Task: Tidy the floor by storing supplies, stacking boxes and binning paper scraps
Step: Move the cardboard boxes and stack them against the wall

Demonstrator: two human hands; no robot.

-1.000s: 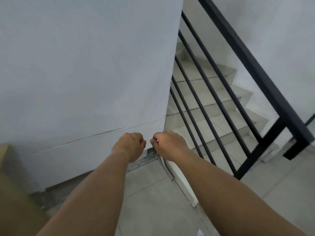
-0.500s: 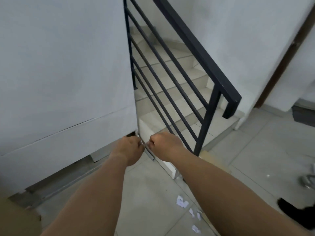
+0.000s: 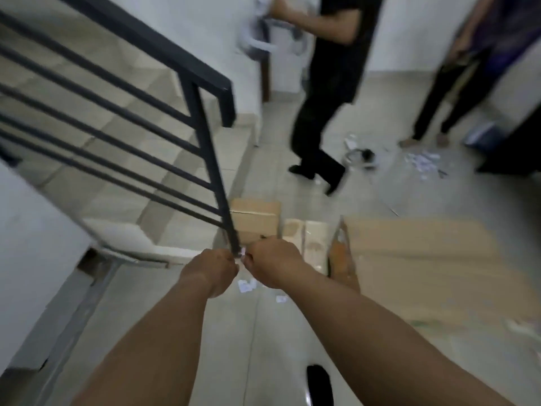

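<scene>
Both curled tight, left hand [image 3: 215,266] and right hand [image 3: 273,260] pinch what looks like a white scrap [image 3: 241,254] between them, more paper scraps [image 3: 246,285] on the near floor [image 3: 175,332], so grip firmly and gather those next.

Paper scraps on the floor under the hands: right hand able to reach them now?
Probably yes: the paper scraps lie on bare tile just below the right hand, nothing covering them, though its fingers look curled.
</scene>
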